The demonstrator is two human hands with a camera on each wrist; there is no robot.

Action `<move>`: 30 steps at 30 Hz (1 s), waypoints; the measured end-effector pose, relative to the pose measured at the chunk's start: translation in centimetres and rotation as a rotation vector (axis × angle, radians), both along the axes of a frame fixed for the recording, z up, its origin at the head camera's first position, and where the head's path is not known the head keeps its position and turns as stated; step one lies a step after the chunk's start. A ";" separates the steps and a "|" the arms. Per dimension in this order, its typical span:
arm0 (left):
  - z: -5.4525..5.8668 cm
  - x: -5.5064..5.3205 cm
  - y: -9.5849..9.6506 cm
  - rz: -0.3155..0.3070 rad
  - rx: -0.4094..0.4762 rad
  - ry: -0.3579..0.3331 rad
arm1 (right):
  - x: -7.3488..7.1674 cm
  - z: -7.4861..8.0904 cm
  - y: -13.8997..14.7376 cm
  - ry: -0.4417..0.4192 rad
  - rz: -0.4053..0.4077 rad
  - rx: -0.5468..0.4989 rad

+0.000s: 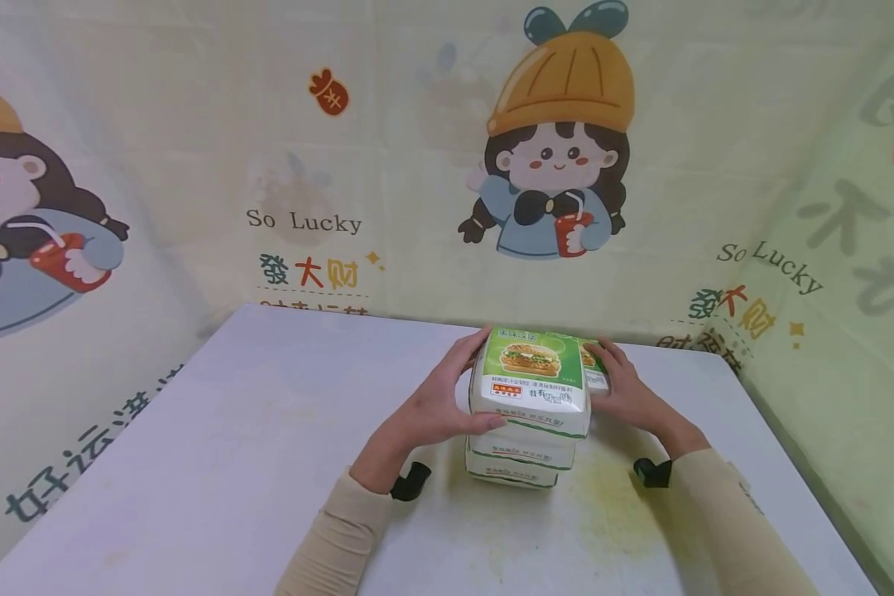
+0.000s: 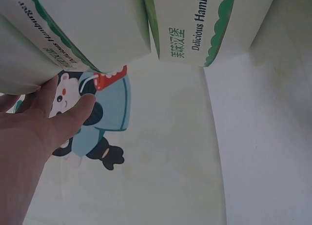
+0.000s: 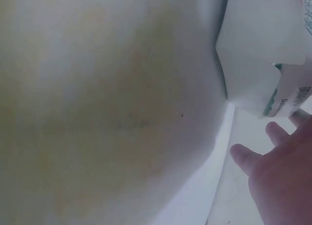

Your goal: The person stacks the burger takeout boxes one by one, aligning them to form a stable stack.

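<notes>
A stack of white and green hamburger boxes stands near the back of the table. My left hand (image 1: 439, 397) grips the top hamburger box (image 1: 532, 368), thumb along its front edge and fingers at the far left side. Below it, the lower boxes (image 1: 512, 472) show only their white fronts, slightly offset. Behind and right of the stack is another hamburger box (image 1: 594, 377), partly hidden by the top one. My right hand (image 1: 629, 393) holds this box at its right side, fingers over the far edge and thumb nearer me. The right wrist view shows the fingertips (image 3: 278, 133) at a box corner.
The white table (image 1: 194, 463) has yellowish stains (image 1: 611, 513) in front of the right hand. A cartoon-printed cloth (image 1: 402, 165) hangs close behind the table's back edge and along both sides. Black wrist mounts (image 1: 411, 482) sit under both wrists.
</notes>
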State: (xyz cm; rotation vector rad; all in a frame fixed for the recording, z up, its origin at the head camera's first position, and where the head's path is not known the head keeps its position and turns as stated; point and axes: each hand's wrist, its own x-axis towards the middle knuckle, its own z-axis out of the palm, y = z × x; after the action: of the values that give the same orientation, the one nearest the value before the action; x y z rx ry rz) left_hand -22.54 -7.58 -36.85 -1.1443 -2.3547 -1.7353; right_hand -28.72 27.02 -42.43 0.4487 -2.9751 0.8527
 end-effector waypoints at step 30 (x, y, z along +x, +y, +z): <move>0.0 0.3 -0.1 0.010 -0.011 0.000 | 0.8 0.1 0.0 0.055 -0.052 -0.096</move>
State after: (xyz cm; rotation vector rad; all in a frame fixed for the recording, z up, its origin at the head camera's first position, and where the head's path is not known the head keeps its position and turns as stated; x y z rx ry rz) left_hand -22.24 -7.63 -36.87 -1.1318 -2.3690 -1.7218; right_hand -27.96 27.02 -42.37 0.3826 -2.8674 0.9562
